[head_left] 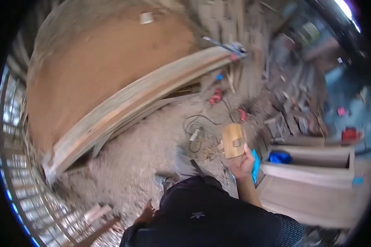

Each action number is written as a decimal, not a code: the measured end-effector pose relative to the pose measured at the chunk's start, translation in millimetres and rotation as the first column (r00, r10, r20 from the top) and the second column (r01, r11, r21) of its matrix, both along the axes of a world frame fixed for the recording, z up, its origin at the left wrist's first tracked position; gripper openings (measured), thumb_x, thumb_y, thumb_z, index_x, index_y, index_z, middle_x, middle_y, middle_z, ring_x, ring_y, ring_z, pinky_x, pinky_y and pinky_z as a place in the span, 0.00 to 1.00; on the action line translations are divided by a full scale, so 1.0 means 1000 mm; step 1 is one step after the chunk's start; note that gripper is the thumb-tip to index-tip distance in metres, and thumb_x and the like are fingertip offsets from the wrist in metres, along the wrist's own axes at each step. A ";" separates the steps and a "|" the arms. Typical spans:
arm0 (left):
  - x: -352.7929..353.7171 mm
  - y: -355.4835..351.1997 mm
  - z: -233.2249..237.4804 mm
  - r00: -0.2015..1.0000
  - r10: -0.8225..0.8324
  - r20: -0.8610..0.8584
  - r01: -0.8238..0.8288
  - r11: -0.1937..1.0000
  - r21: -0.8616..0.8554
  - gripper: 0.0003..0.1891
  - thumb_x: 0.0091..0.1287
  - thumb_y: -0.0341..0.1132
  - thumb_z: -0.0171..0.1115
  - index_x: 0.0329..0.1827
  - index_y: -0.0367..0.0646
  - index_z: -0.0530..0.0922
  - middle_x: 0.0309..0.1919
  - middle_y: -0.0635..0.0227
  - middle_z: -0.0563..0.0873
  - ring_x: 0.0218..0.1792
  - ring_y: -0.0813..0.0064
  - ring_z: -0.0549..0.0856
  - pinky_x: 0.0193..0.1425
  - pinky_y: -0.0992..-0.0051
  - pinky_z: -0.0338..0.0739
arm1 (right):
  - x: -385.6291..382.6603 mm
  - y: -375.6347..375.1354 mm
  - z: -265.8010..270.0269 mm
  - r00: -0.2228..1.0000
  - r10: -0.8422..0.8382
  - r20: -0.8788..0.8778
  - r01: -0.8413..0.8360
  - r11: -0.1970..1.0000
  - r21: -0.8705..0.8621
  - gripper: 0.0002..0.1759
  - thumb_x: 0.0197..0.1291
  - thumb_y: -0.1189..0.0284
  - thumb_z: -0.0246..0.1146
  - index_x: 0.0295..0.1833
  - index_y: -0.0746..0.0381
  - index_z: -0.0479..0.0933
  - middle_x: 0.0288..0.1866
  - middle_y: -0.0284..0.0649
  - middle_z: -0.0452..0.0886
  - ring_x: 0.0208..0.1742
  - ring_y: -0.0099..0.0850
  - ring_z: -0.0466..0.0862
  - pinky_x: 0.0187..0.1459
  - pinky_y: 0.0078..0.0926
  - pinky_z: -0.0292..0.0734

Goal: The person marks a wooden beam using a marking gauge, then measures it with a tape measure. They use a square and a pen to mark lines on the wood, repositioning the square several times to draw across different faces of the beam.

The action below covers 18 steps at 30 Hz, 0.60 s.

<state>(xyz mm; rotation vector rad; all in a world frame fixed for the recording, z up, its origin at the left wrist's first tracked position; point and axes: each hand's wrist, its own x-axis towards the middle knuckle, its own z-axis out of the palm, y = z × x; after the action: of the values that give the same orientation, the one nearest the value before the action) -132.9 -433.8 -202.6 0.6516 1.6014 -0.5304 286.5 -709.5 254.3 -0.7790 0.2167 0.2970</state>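
Observation:
In the head view, my right hand point(243, 165) is wrapped round a flat, yellowish wooden block point(232, 135), its fingers at the block's two sides. A small squarish patch, a hole or a darker mark, shows near the block's middle. My left hand point(146, 213) hangs low beside my body, close to my dark shirt. Blur smears its fingers, and I make out nothing held in it.
A large wooden table or bench point(123, 109) with a reddish-brown top stands at upper left. Cables point(198, 119) and a red power tool point(215, 97) lie on the dusty floor. An open wooden drawer box point(309, 171) is at right, wood scraps point(290, 111) behind it.

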 end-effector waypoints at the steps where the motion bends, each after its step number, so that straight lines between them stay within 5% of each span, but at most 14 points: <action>1: 0.006 -0.010 0.008 0.995 -0.076 -0.063 0.076 0.997 -0.006 0.44 0.66 0.62 0.68 0.81 0.52 0.64 0.66 0.56 0.73 0.62 0.56 0.72 0.56 0.48 0.73 | -0.008 -0.017 0.008 1.000 0.009 0.020 -0.009 0.999 0.044 0.32 0.79 0.56 0.50 0.79 0.64 0.64 0.74 0.52 0.76 0.68 0.50 0.80 0.62 0.50 0.79; 4: 0.057 -0.027 0.003 0.987 -0.100 -0.123 0.115 0.987 0.117 0.45 0.64 0.65 0.69 0.79 0.50 0.66 0.60 0.56 0.77 0.54 0.54 0.75 0.49 0.48 0.76 | 0.008 -0.084 -0.015 0.999 0.002 0.052 -0.010 0.988 0.156 0.30 0.81 0.58 0.48 0.79 0.63 0.64 0.73 0.50 0.77 0.68 0.50 0.81 0.61 0.49 0.80; 6: 0.109 -0.004 -0.001 0.994 0.110 0.018 -0.110 0.947 0.303 0.43 0.65 0.59 0.69 0.80 0.52 0.65 0.71 0.57 0.74 0.64 0.49 0.75 0.60 0.37 0.73 | 0.022 -0.124 -0.024 0.995 0.008 0.098 -0.028 0.980 0.199 0.36 0.78 0.59 0.52 0.84 0.61 0.56 0.80 0.50 0.69 0.77 0.47 0.73 0.77 0.50 0.66; 7: 0.143 0.000 -0.006 0.979 0.191 0.067 -0.201 0.871 0.448 0.42 0.66 0.57 0.69 0.81 0.53 0.65 0.74 0.58 0.73 0.68 0.48 0.74 0.64 0.33 0.71 | 0.035 -0.144 -0.026 0.995 0.006 0.098 -0.026 0.978 0.205 0.36 0.78 0.59 0.52 0.84 0.61 0.56 0.80 0.50 0.69 0.77 0.47 0.73 0.77 0.50 0.66; 9: 0.205 0.028 -0.003 0.982 -0.169 0.089 0.082 0.790 0.607 0.40 0.67 0.50 0.69 0.80 0.47 0.67 0.72 0.51 0.77 0.71 0.54 0.75 0.75 0.48 0.68 | 0.060 -0.186 -0.027 0.991 0.073 0.114 -0.097 0.969 0.228 0.38 0.75 0.59 0.56 0.85 0.58 0.55 0.79 0.49 0.70 0.76 0.47 0.74 0.75 0.50 0.69; 11: 0.261 0.024 -0.002 0.958 -0.190 0.214 -0.039 0.654 0.755 0.39 0.67 0.50 0.68 0.80 0.45 0.68 0.68 0.51 0.80 0.69 0.58 0.77 0.75 0.59 0.69 | 0.086 -0.215 -0.023 0.991 0.037 0.130 -0.066 0.971 0.229 0.36 0.76 0.59 0.55 0.84 0.57 0.57 0.78 0.50 0.71 0.74 0.49 0.76 0.69 0.50 0.75; 12: 0.285 0.009 0.012 0.955 -0.193 0.225 -0.045 0.656 0.753 0.39 0.67 0.50 0.68 0.80 0.45 0.68 0.68 0.51 0.80 0.69 0.58 0.77 0.75 0.59 0.69 | 0.103 -0.236 -0.020 0.987 -0.024 0.156 -0.009 0.977 0.211 0.34 0.77 0.60 0.54 0.84 0.56 0.60 0.77 0.50 0.73 0.72 0.51 0.78 0.63 0.50 0.81; 16: 0.398 -0.080 0.076 0.950 -0.194 0.245 0.011 0.804 0.595 0.37 0.72 0.52 0.64 0.81 0.48 0.66 0.72 0.58 0.76 0.70 0.59 0.75 0.71 0.54 0.71 | 0.174 -0.328 -0.042 0.991 -0.118 0.060 0.110 0.986 0.122 0.36 0.77 0.59 0.55 0.86 0.54 0.57 0.80 0.52 0.69 0.76 0.55 0.74 0.66 0.53 0.78; 17: 0.408 -0.083 0.057 0.919 -0.131 0.372 -0.008 0.936 0.351 0.35 0.74 0.53 0.59 0.81 0.50 0.65 0.75 0.62 0.72 0.73 0.56 0.73 0.71 0.49 0.70 | 0.194 -0.353 -0.054 0.998 -0.045 0.039 0.039 0.988 0.149 0.37 0.76 0.59 0.55 0.86 0.53 0.55 0.81 0.51 0.67 0.77 0.55 0.72 0.68 0.54 0.77; 18: 0.423 -0.104 0.062 0.911 -0.150 0.384 0.017 0.945 0.328 0.34 0.75 0.53 0.58 0.80 0.51 0.65 0.76 0.64 0.72 0.74 0.55 0.72 0.71 0.48 0.70 | 0.213 -0.365 -0.052 0.996 -0.076 0.039 0.069 0.985 0.159 0.37 0.76 0.59 0.55 0.86 0.53 0.55 0.81 0.51 0.67 0.77 0.55 0.72 0.68 0.54 0.77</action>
<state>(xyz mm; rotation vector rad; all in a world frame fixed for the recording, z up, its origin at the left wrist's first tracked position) 289.7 -537.5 -140.4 1.0088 1.2739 -0.1770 499.5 -1074.5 202.5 -0.6194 0.1766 0.2247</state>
